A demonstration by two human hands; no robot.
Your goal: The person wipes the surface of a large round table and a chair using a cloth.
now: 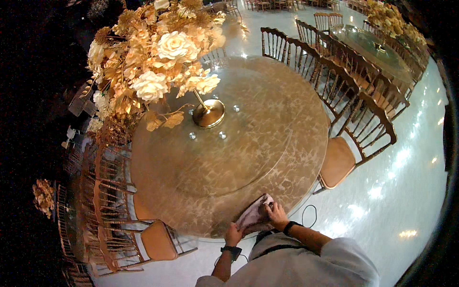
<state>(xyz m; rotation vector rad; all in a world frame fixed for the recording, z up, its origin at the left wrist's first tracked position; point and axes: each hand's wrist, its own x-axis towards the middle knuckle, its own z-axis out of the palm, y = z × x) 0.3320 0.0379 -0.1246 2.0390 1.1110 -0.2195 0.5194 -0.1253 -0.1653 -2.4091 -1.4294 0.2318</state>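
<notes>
A pinkish-grey cloth (252,215) stretches between my two hands at the near edge of the round table (258,158), whose top has a brown marbled look. My left hand (233,235) is closed on the cloth's lower left corner, just off the table rim. Bent over the cloth's right side, my right hand (277,216) grips it with the fingers. The cloth looks folded or bunched, and its far tip lies over the tabletop.
A gold-based centrepiece (209,114) with cream and gold flowers (174,46) rises from the table, small round glass pieces (222,136) around its foot. Wooden chairs with padded seats stand at right (337,162) and left (158,240). A black cable (315,216) hangs near my right arm.
</notes>
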